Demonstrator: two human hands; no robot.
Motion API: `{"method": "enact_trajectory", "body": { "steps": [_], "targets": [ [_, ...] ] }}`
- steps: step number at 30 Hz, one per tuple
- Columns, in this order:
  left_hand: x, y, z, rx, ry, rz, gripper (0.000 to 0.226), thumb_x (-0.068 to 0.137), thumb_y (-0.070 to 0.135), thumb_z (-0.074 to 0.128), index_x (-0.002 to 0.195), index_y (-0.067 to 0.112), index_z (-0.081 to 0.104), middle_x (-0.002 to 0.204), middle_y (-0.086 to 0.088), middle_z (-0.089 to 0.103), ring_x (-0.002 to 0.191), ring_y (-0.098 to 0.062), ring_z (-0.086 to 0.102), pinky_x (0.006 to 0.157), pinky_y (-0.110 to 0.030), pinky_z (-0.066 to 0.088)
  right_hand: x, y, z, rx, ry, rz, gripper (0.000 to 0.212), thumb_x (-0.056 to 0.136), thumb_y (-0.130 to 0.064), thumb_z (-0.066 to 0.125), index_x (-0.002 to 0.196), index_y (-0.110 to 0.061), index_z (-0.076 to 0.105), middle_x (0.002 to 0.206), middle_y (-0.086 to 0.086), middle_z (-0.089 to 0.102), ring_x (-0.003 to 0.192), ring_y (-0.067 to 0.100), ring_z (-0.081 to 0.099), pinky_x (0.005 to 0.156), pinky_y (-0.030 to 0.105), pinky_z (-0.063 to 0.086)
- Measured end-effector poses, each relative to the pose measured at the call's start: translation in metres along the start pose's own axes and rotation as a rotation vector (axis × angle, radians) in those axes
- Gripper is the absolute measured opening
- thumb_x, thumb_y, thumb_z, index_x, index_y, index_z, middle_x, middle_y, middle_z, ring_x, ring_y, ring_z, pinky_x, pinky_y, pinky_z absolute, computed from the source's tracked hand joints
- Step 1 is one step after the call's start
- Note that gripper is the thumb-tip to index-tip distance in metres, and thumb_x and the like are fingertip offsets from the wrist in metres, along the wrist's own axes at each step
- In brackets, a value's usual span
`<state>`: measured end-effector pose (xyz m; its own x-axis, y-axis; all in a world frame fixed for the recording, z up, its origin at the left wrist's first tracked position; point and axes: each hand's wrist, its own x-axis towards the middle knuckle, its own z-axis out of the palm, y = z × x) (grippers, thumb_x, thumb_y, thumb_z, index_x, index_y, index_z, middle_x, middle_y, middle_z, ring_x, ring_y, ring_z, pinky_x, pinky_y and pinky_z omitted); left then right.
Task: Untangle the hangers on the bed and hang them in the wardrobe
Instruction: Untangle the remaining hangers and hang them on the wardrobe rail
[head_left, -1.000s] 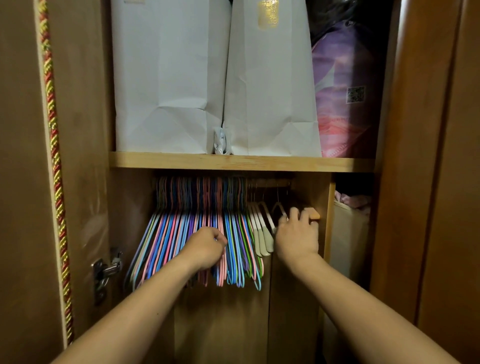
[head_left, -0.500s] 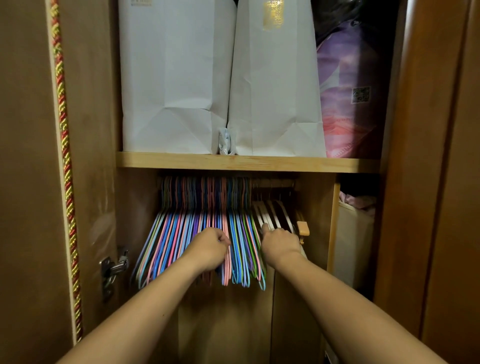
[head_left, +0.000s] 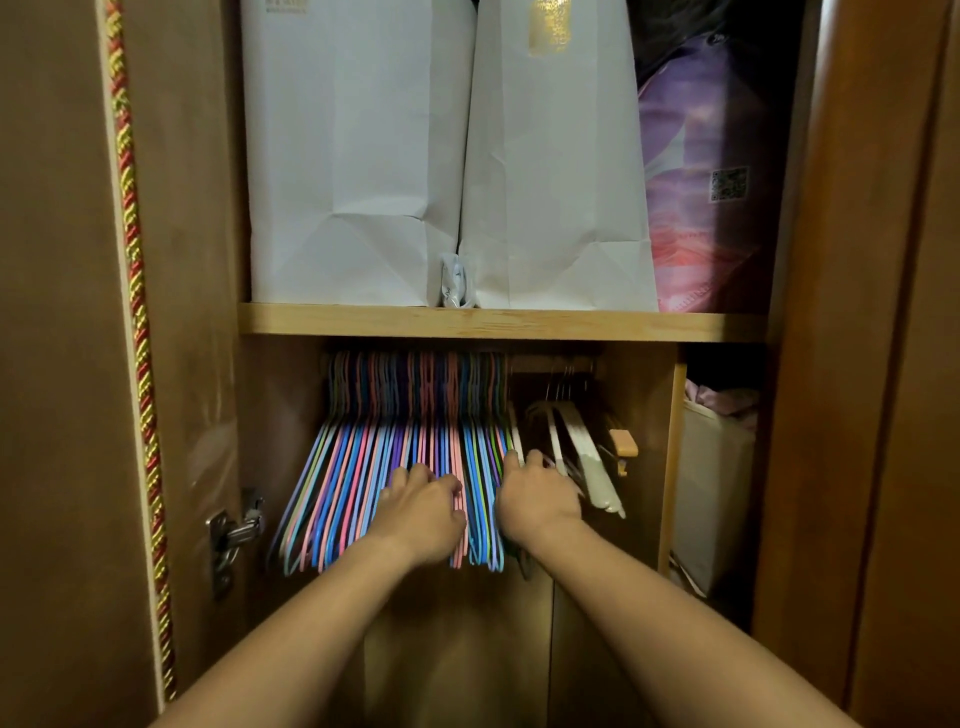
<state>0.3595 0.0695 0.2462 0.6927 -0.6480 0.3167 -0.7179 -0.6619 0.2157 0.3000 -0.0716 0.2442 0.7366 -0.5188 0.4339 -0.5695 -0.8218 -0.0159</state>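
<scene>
Since half a second ago the right hand (head_left: 537, 499) has drawn back a little toward the coloured hangers, and the pale hangers it was covering now fan out to its right; a second ago it was further right, up by the wooden hanger end.

The wardrobe (head_left: 857, 364) stands open, its left door (head_left: 62, 364) edged with a red-and-gold twisted cord (head_left: 136, 332) and fitted with a metal hinge (head_left: 234, 535). A wooden shelf (head_left: 498, 323) crosses the middle. On it stand two white paper bags (head_left: 358, 156) side by side, a small wrapped white item (head_left: 456, 283) wedged between their bases, and a purple-and-pink printed package (head_left: 711, 171) at the right.

Below the shelf the coloured hangers (head_left: 363, 467) hang tightly packed on the rail (head_left: 550, 364) — blue, pink, purple, green — filling its left and middle stretch. Just right of them hang a few pale hangers (head_left: 587, 457) and a wooden hanger end (head_left: 623, 444). Past the divider sits a light storage box (head_left: 711, 493) with pinkish cloth on top.

The left hand (head_left: 423, 512) rests against the lower bars of the coloured hangers with fingers curled among them; whether it actually grips one I cannot tell. The right hand sits at the boundary between coloured and pale hangers, fingers bent into the gap — its grip is likewise not visible.
</scene>
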Motion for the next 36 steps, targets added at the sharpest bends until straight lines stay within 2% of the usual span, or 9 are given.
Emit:
{"method": "enact_trajectory", "body": {
  "steps": [5, 10, 15, 19, 23, 25, 28, 31, 36],
  "targets": [
    [-0.003, -0.006, 0.002, 0.036, 0.040, -0.009, 0.045, 0.094, 0.038, 0.049, 0.138, 0.030, 0.047, 0.142, -0.005, 0.040, 0.134, -0.030, 0.029, 0.111, -0.046, 0.029, 0.004, 0.000, 0.012, 0.043, -0.009, 0.089, 0.077, 0.097, -0.024, 0.050, 0.157, -0.023, 0.001, 0.138, 0.023, 0.037, 0.102, 0.031, 0.061, 0.074, 0.037, 0.056],
    [-0.008, -0.012, 0.001, 0.007, 0.021, -0.017, 0.047, 0.096, 0.038, 0.050, 0.141, 0.030, 0.046, 0.145, -0.005, 0.038, 0.137, -0.030, 0.027, 0.113, -0.046, 0.026, 0.004, 0.005, 0.014, -0.034, -0.060, 0.015, 0.072, 0.097, -0.015, 0.038, 0.158, -0.023, -0.001, 0.115, 0.014, 0.061, 0.094, 0.030, 0.062, 0.068, 0.040, 0.049],
    [-0.011, -0.015, 0.003, 0.008, 0.015, -0.017, 0.046, 0.096, 0.039, 0.050, 0.141, 0.032, 0.045, 0.145, -0.004, 0.038, 0.136, -0.029, 0.028, 0.114, -0.045, 0.027, 0.001, 0.028, 0.012, -0.154, -0.050, 0.010, 0.080, 0.094, -0.004, 0.045, 0.158, -0.019, -0.002, 0.110, 0.011, 0.065, 0.096, 0.028, 0.064, 0.068, 0.039, 0.052],
    [-0.011, -0.017, 0.005, 0.024, 0.004, -0.034, 0.048, 0.096, 0.044, 0.049, 0.142, 0.031, 0.045, 0.146, -0.005, 0.037, 0.137, -0.030, 0.027, 0.114, -0.046, 0.028, 0.004, 0.042, 0.008, -0.116, -0.065, 0.064, 0.074, 0.096, -0.004, 0.039, 0.158, -0.019, 0.002, 0.124, 0.013, 0.061, 0.108, 0.030, 0.062, 0.075, 0.038, 0.051],
    [-0.012, -0.012, 0.012, 0.064, 0.001, -0.072, 0.059, 0.095, 0.059, 0.043, 0.144, 0.027, 0.044, 0.152, -0.008, 0.031, 0.141, -0.032, 0.023, 0.116, -0.048, 0.024, 0.003, 0.042, 0.000, -0.109, -0.089, 0.110, 0.070, 0.098, -0.013, 0.041, 0.158, -0.020, 0.005, 0.134, 0.016, 0.051, 0.109, 0.031, 0.060, 0.071, 0.039, 0.052],
    [-0.010, -0.005, 0.019, 0.097, 0.012, -0.102, 0.069, 0.092, 0.068, 0.039, 0.144, 0.023, 0.043, 0.157, -0.011, 0.023, 0.145, -0.035, 0.015, 0.118, -0.050, 0.016, -0.001, 0.032, -0.007, -0.173, 0.012, 0.129, 0.068, 0.099, -0.029, 0.044, 0.157, -0.020, 0.010, 0.140, 0.018, 0.037, 0.103, 0.032, 0.059, 0.057, 0.037, 0.048],
    [-0.001, 0.010, 0.030, 0.152, 0.031, -0.144, 0.076, 0.089, 0.069, 0.042, 0.145, 0.016, 0.043, 0.163, -0.013, 0.009, 0.150, -0.038, 0.000, 0.120, -0.054, 0.005, -0.008, 0.013, -0.010, -0.121, 0.160, 0.028, 0.057, 0.098, -0.041, 0.048, 0.147, -0.018, 0.030, 0.139, 0.014, 0.033, 0.103, 0.031, 0.058, 0.068, 0.037, 0.051],
    [0.009, 0.021, 0.034, 0.175, -0.026, -0.183, 0.072, 0.089, 0.055, 0.056, 0.146, 0.013, 0.041, 0.165, -0.015, -0.004, 0.150, -0.040, -0.014, 0.120, -0.058, -0.005, -0.014, -0.001, -0.007, 0.029, 0.120, -0.080, 0.035, 0.097, -0.030, 0.051, 0.129, -0.017, 0.047, 0.130, 0.011, 0.041, 0.098, 0.029, 0.061, 0.075, 0.038, 0.051],
    [0.019, 0.026, 0.038, 0.130, -0.030, -0.161, 0.044, 0.084, 0.045, 0.067, 0.121, 0.021, 0.062, 0.165, -0.010, -0.001, 0.150, -0.039, -0.016, 0.118, -0.060, -0.011, -0.024, -0.002, -0.002, 0.026, -0.005, -0.063, 0.044, 0.094, -0.026, 0.056, 0.136, -0.016, 0.044, 0.134, 0.012, 0.039, 0.097, 0.032, 0.064, 0.074, 0.038, 0.050]
  ]
}}
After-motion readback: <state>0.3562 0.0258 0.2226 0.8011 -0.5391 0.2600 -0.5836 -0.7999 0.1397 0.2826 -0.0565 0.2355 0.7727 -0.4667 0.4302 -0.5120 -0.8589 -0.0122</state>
